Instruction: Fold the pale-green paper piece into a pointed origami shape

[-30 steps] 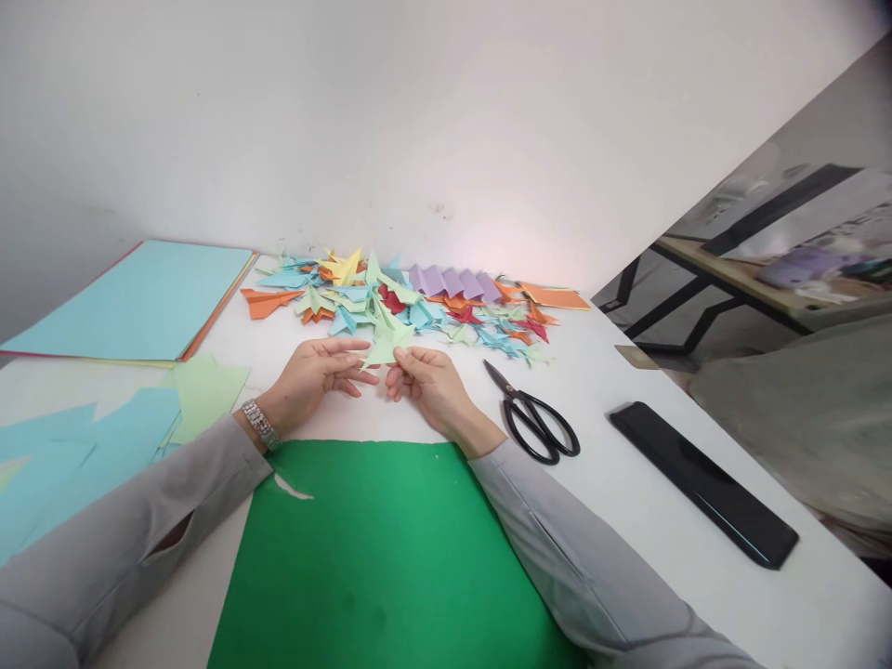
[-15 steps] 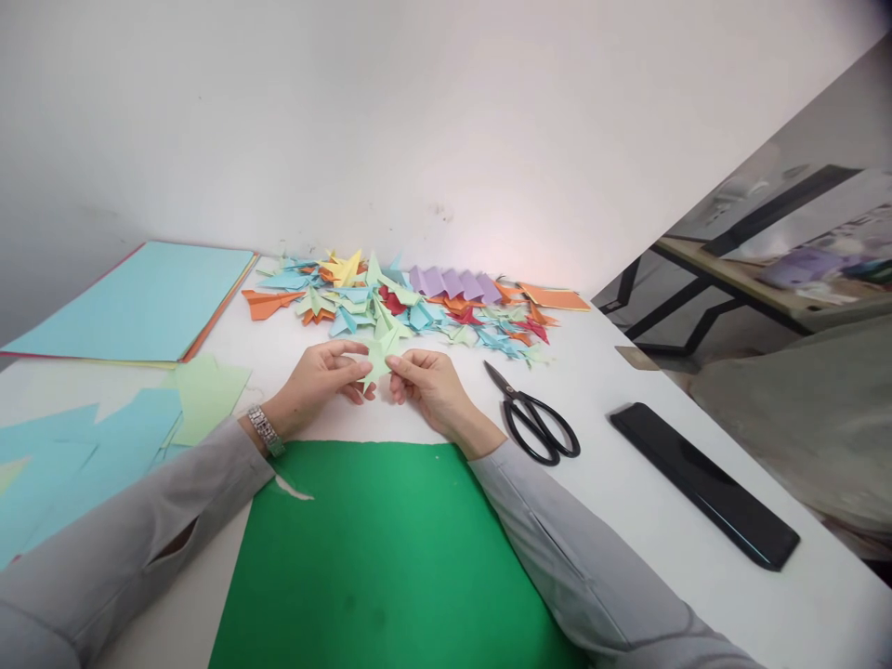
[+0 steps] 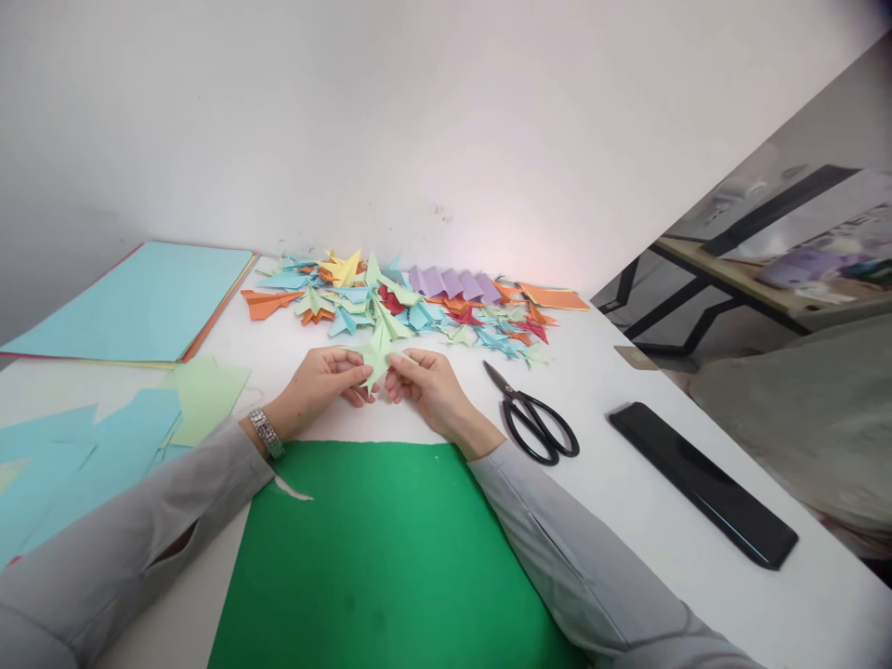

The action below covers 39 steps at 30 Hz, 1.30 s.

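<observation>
A small light green folded paper piece (image 3: 377, 359) is held up between my two hands, above the white table just beyond the green sheet (image 3: 397, 548). My left hand (image 3: 327, 379) pinches its left side between thumb and fingers. On its right side, my right hand (image 3: 426, 383) grips it the same way. Behind the hands lies a heap of small folded paper shapes (image 3: 422, 317) in blue, green, orange, red and yellow, with purple pleated paper (image 3: 456, 283) at its back.
Black-handled scissors (image 3: 533, 418) lie right of my right hand, and a long black case (image 3: 703, 483) lies farther right. Large coloured sheets (image 3: 146, 302) are stacked at the back left, above blue and green paper scraps (image 3: 209, 395). A wall stands behind the table.
The light green piece has turned slightly, and its pointed parts now show spread out more to both sides. Both hands have stayed nearly in place, still holding it.
</observation>
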Available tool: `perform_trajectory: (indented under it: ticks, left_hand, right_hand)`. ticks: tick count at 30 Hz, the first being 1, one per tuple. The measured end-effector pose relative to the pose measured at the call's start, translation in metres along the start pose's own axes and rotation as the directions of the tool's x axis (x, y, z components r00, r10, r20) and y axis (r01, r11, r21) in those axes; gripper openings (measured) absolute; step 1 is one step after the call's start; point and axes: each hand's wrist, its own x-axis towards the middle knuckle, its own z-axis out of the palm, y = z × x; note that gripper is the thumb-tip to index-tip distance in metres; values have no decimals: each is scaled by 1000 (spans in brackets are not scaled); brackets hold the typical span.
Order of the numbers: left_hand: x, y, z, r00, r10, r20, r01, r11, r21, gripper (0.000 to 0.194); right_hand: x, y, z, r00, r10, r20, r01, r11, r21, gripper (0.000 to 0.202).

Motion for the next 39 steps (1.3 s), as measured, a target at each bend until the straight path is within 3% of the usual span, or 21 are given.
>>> perform_trajectory:
  ticks: [17,22,28,33,39]
  left_hand:
    - [0,0,-1,999,14,43,-16,999,31,32]
    - [0,-3,0,991,130,-40,-130,991,-16,30]
    - [0,-12,2,917,393,-69,-381,914,139,22]
    - [1,-19,4,759,647,-75,-580,723,376,10]
    - [2,-22,0,728,683,65,-607,597,525,16]
  right_hand:
    - [-1,1,4,1000,-4,-26,4,999,-33,33]
    - [2,-1,1,997,-4,-82,11,997,82,32]
    - [1,-3,-1,998,25,-65,-15,989,144,33]
    - [1,-3,-1,998,31,-58,-22,988,152,32]
    - [1,-1,0,999,25,-24,-23,997,76,32]
